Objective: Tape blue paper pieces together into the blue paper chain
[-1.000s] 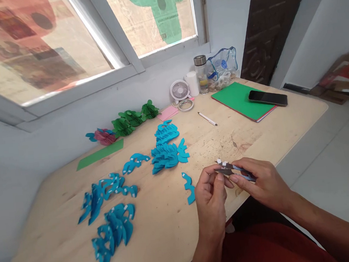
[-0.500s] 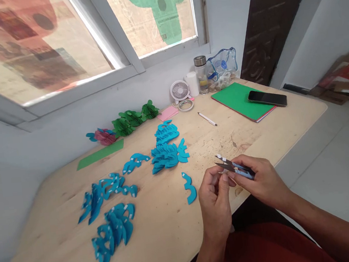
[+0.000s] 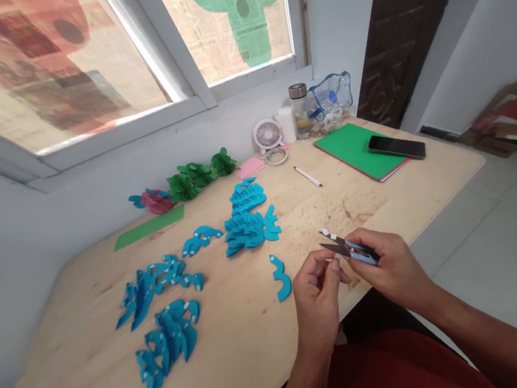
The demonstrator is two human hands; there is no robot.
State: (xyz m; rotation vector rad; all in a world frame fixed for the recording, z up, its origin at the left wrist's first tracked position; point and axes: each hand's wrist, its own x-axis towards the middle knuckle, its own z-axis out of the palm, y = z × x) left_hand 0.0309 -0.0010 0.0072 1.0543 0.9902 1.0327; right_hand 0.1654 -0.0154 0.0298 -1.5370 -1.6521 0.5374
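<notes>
Close to the table's front edge, my right hand (image 3: 390,267) is wrapped round a pair of thread snips (image 3: 349,251) with blue handles. Their dark blades point left and stand apart. Two small white tape pieces (image 3: 329,235) cling to the upper blade. My left hand (image 3: 318,295) pinches the end of a white tape strip (image 3: 337,259) between thumb and forefinger, just under the blades; most of the strip is hidden. Left of this hand lies a single scalloped blue paper cutout (image 3: 281,279) with a white tab at its top.
Several blue folded cutouts with white tabs (image 3: 173,330) lie at the left; stacked blue cutouts (image 3: 245,230) lie mid-table. Along the wall stand green paper shapes (image 3: 199,173), a small fan (image 3: 268,134) and a glass bottle (image 3: 300,112). A phone (image 3: 395,146) rests on green sheets (image 3: 350,148).
My left hand has shifted slightly down and left of the blades, the strip end showing between thumb and blades. The snips stay almost in place, blades apart in both frames.
</notes>
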